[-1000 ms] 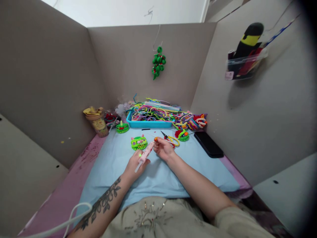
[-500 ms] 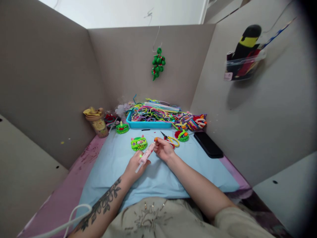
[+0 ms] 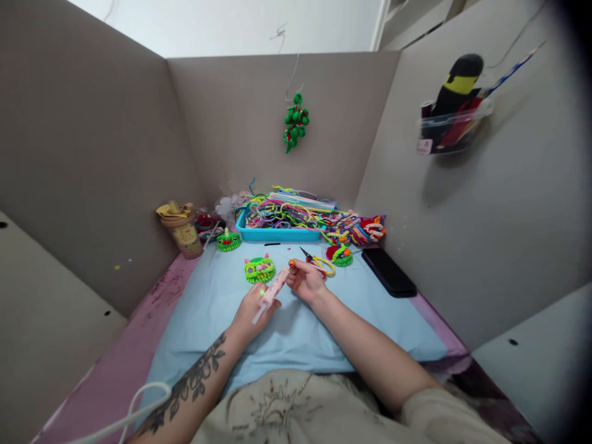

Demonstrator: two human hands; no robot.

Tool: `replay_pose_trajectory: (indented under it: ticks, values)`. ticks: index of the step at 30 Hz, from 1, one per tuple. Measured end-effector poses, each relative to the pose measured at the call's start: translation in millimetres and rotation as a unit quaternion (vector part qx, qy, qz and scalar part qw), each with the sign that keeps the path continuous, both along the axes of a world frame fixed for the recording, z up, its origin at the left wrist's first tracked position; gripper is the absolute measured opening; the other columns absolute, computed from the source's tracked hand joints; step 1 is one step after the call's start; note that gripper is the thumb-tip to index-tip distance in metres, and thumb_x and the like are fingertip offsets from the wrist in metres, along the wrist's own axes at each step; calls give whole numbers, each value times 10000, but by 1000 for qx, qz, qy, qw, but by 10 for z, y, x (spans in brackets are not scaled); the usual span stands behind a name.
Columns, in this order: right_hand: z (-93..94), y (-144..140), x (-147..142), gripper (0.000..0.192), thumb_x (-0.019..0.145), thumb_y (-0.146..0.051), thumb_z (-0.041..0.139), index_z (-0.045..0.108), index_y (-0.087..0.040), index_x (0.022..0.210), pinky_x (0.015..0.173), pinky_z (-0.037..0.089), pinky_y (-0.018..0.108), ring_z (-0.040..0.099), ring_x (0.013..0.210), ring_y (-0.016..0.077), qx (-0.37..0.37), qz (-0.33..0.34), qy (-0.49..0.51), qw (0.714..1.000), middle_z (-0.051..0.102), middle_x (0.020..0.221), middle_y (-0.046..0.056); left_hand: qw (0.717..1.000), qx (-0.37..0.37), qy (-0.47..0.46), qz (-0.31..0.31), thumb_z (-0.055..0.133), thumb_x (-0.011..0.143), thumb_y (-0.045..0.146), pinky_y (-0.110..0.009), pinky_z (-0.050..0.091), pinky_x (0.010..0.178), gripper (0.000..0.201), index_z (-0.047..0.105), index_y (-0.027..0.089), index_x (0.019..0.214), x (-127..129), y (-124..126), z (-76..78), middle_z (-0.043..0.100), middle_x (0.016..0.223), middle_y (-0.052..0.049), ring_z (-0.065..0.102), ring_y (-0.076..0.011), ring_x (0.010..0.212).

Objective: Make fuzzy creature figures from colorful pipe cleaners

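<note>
My left hand [image 3: 250,313] grips a pink glue gun [image 3: 271,293], its tip pointing up and right toward my right hand [image 3: 306,282]. The right hand pinches a small orange-and-red piece [image 3: 291,264] between thumb and fingers, right at the gun's tip. Both hands rest over a light blue mat [image 3: 208,302]. A green woven pipe-cleaner figure with pink ears [image 3: 259,269] lies just beyond my left hand. Yellow-handled scissors [image 3: 319,261] lie just past my right hand.
A blue tray [image 3: 277,234] heaped with coloured pipe cleaners stands at the back. Small craft figures [image 3: 341,254] sit near it, with a black phone [image 3: 388,272] to the right and a tan lidded cup [image 3: 181,228] to the left. Grey partition walls enclose the desk; a green ornament [image 3: 295,121] hangs on the back one.
Both hands stay almost in place with the glue gun and the small piece. The view has tilted slightly, so everything sits a little lower in the picture.
</note>
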State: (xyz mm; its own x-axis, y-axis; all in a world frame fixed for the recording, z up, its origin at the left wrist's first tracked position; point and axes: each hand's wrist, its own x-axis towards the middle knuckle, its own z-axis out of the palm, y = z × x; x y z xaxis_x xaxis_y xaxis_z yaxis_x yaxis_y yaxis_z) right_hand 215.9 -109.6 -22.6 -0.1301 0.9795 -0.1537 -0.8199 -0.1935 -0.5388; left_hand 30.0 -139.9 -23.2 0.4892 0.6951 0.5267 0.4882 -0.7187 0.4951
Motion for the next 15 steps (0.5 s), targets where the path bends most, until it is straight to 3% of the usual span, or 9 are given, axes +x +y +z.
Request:
replay_pose_trajectory:
  ticks: [15]
  values:
    - [5,14,-38,92,620,-196,660,594,-139,649,406,293,174,382,422,57,-8,-14,-43,999,476,477,-44,1000,7,-18,-11,511,781,190,-277,443,627,43,476,193,757,0,-30,40,537,755,-26,538,-174,731]
